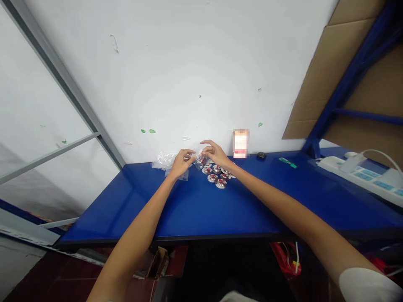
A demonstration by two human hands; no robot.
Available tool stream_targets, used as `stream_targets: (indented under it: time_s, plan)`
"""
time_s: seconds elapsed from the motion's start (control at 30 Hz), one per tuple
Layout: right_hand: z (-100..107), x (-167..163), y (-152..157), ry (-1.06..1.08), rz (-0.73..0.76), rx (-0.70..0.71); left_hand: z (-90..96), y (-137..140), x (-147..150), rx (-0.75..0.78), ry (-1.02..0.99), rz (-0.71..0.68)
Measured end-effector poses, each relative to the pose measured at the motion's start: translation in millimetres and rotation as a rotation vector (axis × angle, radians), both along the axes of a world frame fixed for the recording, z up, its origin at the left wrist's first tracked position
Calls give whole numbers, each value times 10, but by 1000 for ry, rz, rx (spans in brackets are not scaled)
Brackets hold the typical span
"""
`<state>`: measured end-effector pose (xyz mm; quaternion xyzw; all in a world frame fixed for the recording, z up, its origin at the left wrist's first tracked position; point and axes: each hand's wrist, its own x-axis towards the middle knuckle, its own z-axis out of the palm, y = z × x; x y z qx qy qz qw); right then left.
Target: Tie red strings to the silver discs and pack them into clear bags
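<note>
A small clear plastic bag (199, 163) with a shiny round piece in it is held up between my two hands. My left hand (181, 162) pinches its left side with thumb and fingers. From the other side, my right hand (217, 155) grips the upper edge, its index finger raised. Just below and right of the bag lie several round silvery discs (221, 183) with red marks in a loose pile, partly overlapping. Under and behind my left hand is a heap of clear plastic bags (164, 160).
The blue table (195, 214) meets a white wall (201, 63). Towards the right stand a blurred upright card (241, 143), a small black object (261, 155), a green object (287, 162) and a white power strip (362, 178). A blue metal frame (340, 84) rises at right.
</note>
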<state>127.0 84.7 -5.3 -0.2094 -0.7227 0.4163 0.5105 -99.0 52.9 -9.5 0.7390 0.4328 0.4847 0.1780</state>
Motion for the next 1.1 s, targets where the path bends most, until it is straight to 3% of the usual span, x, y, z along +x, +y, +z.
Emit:
stream_targets:
  time_s: [0.13, 0.33, 0.43, 0.57, 0.67, 0.77, 0.87, 1.0, 1.1]
  plan:
    - [-9, -4, 13, 31, 68, 3, -3, 20, -10, 13, -62, -55]
    - [18, -10, -22, 66, 8, -54, 21, 36, -18, -243, -472, -165]
    - [16, -28, -31, 70, -25, -70, 37, 33, -11, -310, -574, -177]
    - [-9, -74, -52, 73, -48, -46, 63, -7, 18, -328, -481, -64]
    - [-13, -86, -73, 68, -56, -31, 135, -79, 16, -55, -214, 73]
    - [-2, -71, -78, 67, -56, -11, 223, -141, -8, 114, 36, 13]
    - [4, -50, -56, 61, -68, 13, 233, -141, -10, -3, 66, -43]
    - [-10, -30, -31, -14, -96, 34, 131, -72, 31, -144, -98, -89]
    - [-12, -9, -64, -122, -161, 168, 79, -37, 38, -211, -214, -177]
